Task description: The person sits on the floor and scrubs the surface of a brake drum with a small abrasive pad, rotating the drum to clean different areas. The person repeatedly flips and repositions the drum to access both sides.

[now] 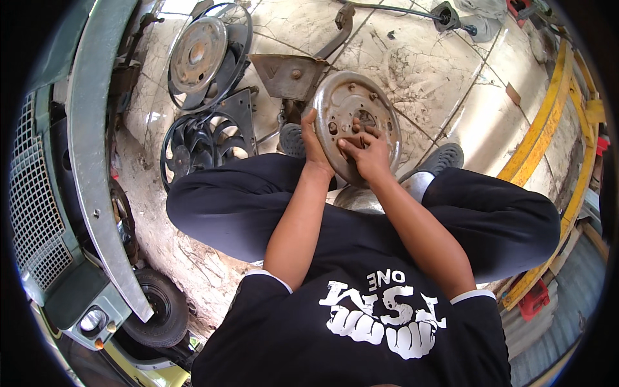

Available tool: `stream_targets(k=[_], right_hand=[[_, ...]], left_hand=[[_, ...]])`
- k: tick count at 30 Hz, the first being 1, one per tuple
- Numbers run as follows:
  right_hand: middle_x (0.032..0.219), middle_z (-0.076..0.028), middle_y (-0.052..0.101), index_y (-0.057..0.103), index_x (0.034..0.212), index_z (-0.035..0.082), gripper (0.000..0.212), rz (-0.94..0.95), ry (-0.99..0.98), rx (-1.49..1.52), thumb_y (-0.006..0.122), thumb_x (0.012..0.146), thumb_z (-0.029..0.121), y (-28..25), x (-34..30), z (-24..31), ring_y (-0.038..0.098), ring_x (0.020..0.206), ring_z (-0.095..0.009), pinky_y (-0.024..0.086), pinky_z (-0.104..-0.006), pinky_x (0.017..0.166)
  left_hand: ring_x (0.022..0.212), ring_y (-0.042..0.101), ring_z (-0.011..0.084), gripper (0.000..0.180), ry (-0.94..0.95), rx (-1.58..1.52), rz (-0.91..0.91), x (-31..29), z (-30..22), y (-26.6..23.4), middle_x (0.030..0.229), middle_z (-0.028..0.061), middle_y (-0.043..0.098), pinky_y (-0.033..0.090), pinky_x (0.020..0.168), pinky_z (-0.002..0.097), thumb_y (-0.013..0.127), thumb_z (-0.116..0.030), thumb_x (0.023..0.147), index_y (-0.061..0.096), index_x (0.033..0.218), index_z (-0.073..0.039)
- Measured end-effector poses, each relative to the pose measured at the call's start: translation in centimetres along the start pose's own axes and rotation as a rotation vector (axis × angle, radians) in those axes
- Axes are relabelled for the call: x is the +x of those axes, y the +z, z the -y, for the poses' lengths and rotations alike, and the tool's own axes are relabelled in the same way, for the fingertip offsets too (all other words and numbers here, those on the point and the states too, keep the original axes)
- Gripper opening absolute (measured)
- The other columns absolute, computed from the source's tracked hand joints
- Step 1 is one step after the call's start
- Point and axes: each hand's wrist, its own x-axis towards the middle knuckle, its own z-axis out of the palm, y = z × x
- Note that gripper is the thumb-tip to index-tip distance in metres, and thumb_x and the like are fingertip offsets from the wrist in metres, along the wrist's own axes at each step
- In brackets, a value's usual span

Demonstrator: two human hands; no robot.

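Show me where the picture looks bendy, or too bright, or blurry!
Head view: the rim is dark and round, and the yellow bar bows at the right, perhaps partly from the wide lens; head view: bright light washes the floor on the right; head view: the round metal plate looks fairly clear.

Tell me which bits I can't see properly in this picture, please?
All in the head view:
- Left hand: most fingers are hidden behind the round metal plate.
- Plate's back: turned away from the camera.
- Right hand: too small to tell whether its fingertips pinch anything.
- Shiny metal thing: partly covered by the plate and the legs.
- Tyre: partly covered by the long grey bar.
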Motion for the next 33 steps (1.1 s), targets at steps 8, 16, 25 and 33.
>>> stream_targets(k=[8,16,25,33], right_hand=[[0.128,-0.016,0.066,0.082,0.097,0.013,0.035,-0.141,-0.027,-0.114,0.088,0.079,0.042,0.7,1.7,3.0,0.061,0.122,-0.031,0.047,-0.0431,0.100],[0.091,-0.006,0.074,0.069,0.105,-0.001,0.016,-0.137,0.069,0.648,0.074,0.096,0.012,-3.0,3.1,2.9,0.068,0.077,-0.013,0.052,-0.0263,0.073],[0.096,-0.010,0.079,0.075,0.111,0.004,0.022,0.146,-0.065,0.246,0.078,0.090,0.012,-5.0,2.5,4.0,0.074,0.085,-0.019,0.055,-0.0324,0.078],[0.096,-0.011,0.079,0.081,0.106,0.007,0.025,0.328,-0.102,-0.040,0.084,0.085,0.020,-5.4,1.7,3.8,0.073,0.083,-0.019,0.055,-0.0329,0.079]], left_hand=[[0.106,0.067,0.0294,0.068,0.075,0.003,-0.121,0.1,1.2,0.1,0.118,0.0132,0.067,0.055,0.094,0.0452,0.050,-0.062,0.094,0.061,0.133,-0.008],[0.106,0.068,0.0318,0.071,0.078,0.053,-0.129,-0.2,0.5,4.3,0.121,0.0176,0.068,0.056,0.095,0.0464,0.051,-0.060,0.095,0.058,0.138,-0.004],[0.102,0.070,0.0313,0.073,0.096,0.026,-0.137,-0.1,0.5,4.6,0.120,0.0202,0.068,0.058,0.090,0.0466,0.049,-0.061,0.095,0.058,0.138,-0.003],[0.084,0.073,0.0317,0.075,0.023,0.066,-0.031,1.4,0.0,1.6,0.103,0.0206,0.072,0.063,0.074,0.0433,0.048,-0.064,0.094,0.058,0.137,-0.003]])
